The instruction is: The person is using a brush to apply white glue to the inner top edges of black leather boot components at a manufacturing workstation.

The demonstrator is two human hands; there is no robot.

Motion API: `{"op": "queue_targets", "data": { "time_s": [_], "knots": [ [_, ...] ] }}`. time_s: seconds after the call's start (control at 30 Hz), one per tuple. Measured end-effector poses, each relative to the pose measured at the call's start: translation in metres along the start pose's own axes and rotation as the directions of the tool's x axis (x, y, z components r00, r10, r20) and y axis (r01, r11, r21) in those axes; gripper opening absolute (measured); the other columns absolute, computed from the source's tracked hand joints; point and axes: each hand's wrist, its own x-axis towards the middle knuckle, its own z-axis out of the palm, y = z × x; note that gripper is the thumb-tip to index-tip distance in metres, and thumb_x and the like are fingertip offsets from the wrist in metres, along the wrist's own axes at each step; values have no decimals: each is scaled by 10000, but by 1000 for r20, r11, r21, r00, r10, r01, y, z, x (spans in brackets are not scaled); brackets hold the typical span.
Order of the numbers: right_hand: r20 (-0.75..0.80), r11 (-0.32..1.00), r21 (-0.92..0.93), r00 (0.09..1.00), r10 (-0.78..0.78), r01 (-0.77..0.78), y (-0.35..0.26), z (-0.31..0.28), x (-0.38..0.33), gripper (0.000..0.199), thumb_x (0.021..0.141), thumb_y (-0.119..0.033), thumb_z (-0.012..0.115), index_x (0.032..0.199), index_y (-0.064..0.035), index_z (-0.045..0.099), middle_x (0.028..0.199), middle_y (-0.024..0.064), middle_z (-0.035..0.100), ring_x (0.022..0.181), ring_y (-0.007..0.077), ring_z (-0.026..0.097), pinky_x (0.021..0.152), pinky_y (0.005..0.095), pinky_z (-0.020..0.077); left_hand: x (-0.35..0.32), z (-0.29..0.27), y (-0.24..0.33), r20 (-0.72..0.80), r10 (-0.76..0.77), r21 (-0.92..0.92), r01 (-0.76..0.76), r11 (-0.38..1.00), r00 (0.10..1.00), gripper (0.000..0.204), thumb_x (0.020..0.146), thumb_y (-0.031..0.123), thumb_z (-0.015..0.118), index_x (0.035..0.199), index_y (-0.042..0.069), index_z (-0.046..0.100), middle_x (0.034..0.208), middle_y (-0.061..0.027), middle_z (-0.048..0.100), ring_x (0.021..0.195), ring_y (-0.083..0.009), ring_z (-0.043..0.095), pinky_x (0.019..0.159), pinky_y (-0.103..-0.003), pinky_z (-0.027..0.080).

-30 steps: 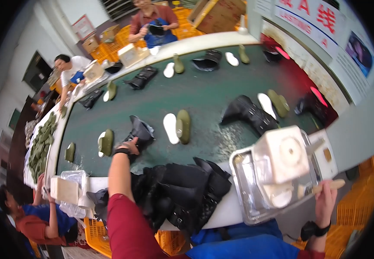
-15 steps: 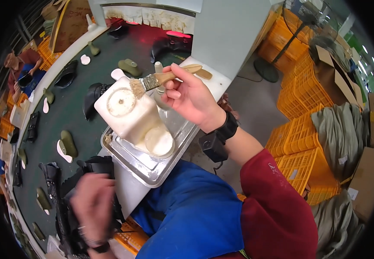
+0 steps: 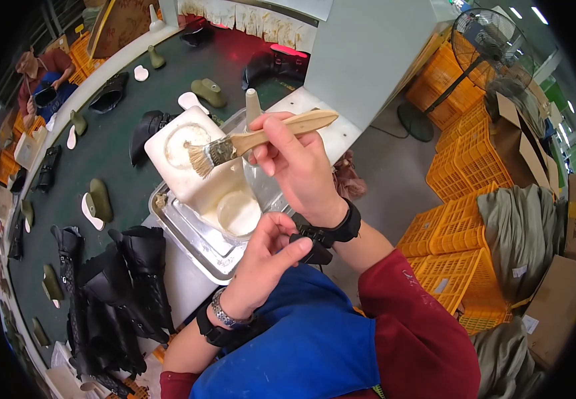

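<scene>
My right hand point(image 3: 301, 166) grips a paintbrush point(image 3: 251, 139) by its wooden handle. The pale, worn bristles hang over the round top opening of a white plastic container point(image 3: 191, 169). A round, pale-filled cup-like opening point(image 3: 238, 214) sits at the container's near end. The container rests tilted in a metal tray point(image 3: 211, 269). My left hand point(image 3: 268, 256) is half curled in front of my apron, thumb and fingers apart. It lies beside a small black box-shaped device point(image 3: 311, 249) on my right wrist; whether it touches the device is unclear. Nothing shows in its fingers.
Several black boots point(image 3: 125, 286) lie left of the tray. On the dark green belt point(image 3: 128, 146) are green shoe lasts point(image 3: 100, 199) and pale insoles. Orange crates point(image 3: 461, 159) and a standing fan point(image 3: 481, 50) are at the right. Another person point(image 3: 41, 83) works at the far left.
My left hand has come from over the black boots to beside my right wrist. The brush has swung so its bristles sit slightly lower and its handle points further right.
</scene>
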Motion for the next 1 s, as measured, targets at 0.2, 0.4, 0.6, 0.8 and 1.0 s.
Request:
{"op": "queue_targets", "data": {
  "time_s": [0.2,0.4,0.6,0.8,1.0],
  "knots": [
    [20,998,-60,999,30,-29,9,0,-2,204,887,-216,493,919,-29,568,664,22,534,562,73,451,611,218,409,9,-14,-15,-10,-68,-126,67,990,998,125,832,169,599,854,74,520,714,64,492,633,-6,435,553,-166,376],
    [27,999,-39,999,23,-22,12,2,-5,209,889,-212,489,942,-23,558,669,23,534,561,71,454,613,212,407,8,-22,-13,-118,-105,-205,79,976,987,191,889,229,503,832,53,553,726,21,515,630,-52,468,588,-189,407],
    [37,999,-31,999,19,-18,16,0,-4,214,892,-214,486,954,-22,557,672,26,538,560,72,452,588,201,394,-12,-56,-12,-211,-49,-70,35,997,976,238,906,228,458,754,54,512,678,9,483,593,-69,434,565,-208,390],
    [32,997,-56,998,58,-56,25,3,-5,200,893,-200,485,949,-24,564,687,26,544,587,69,465,557,191,378,-34,-74,-17,-245,6,-25,-12,1000,969,353,900,230,476,580,83,456,504,51,367,464,-50,323,446,-197,278],
    [27,963,-269,999,29,-21,29,8,-11,152,871,-157,520,922,-27,579,715,26,564,627,48,489,553,179,385,-79,-92,-19,-405,123,319,15,948,906,287,865,134,504,601,22,501,553,31,432,508,-39,379,471,-192,296]
  ]
}}
